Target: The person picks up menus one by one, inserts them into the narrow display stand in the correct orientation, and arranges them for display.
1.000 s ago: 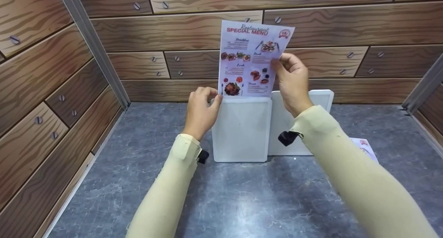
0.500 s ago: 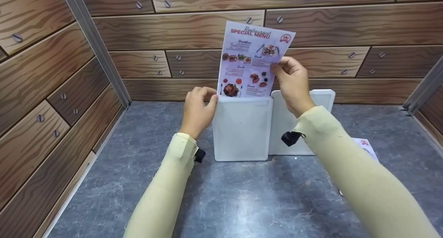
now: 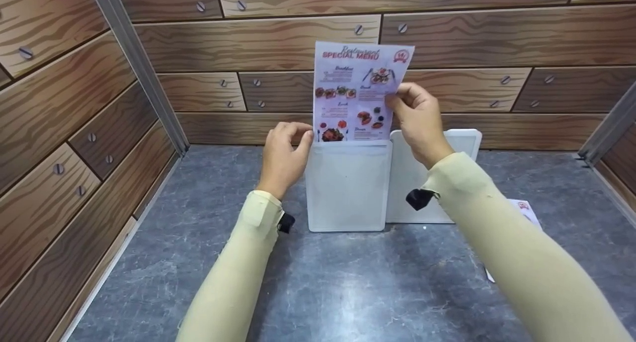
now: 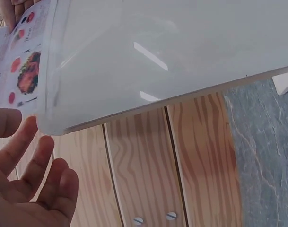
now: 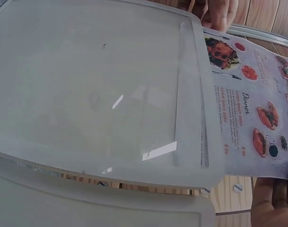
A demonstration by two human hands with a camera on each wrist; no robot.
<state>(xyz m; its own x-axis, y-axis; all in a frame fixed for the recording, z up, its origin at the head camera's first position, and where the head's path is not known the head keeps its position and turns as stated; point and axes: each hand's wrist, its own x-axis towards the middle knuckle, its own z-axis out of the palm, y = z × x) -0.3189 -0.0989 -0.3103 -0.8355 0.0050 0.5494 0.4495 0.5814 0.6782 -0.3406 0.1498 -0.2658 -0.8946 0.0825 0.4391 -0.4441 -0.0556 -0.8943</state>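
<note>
A printed restaurant menu point(image 3: 343, 97) stands upright, its lower edge inside the top of a white sign holder point(image 3: 346, 188). In the right wrist view, a strip of the menu point(image 5: 264, 109) shows through the holder's clear front point(image 5: 87, 94). My right hand point(image 3: 419, 123) pinches the menu's right edge above the holder. At the holder's top left corner, my left hand point(image 3: 284, 158) has thumb and index finger at the menu's left edge, the other fingers point(image 4: 65, 189) loosely bent. A second white holder point(image 3: 435, 193) stands behind on the right, partly covered by my right wrist.
Another printed sheet point(image 3: 527, 212) lies on the grey marbled table point(image 3: 198, 262), partly hidden by my right sleeve. A wood-patterned wall point(image 3: 497, 39) closes off the back, and a metal post point(image 3: 144, 68) stands at the left corner.
The menu has gone slightly down into the holder, and its tilt has varied. My right hand has lowered a little with it; my left hand has shifted slightly left.
</note>
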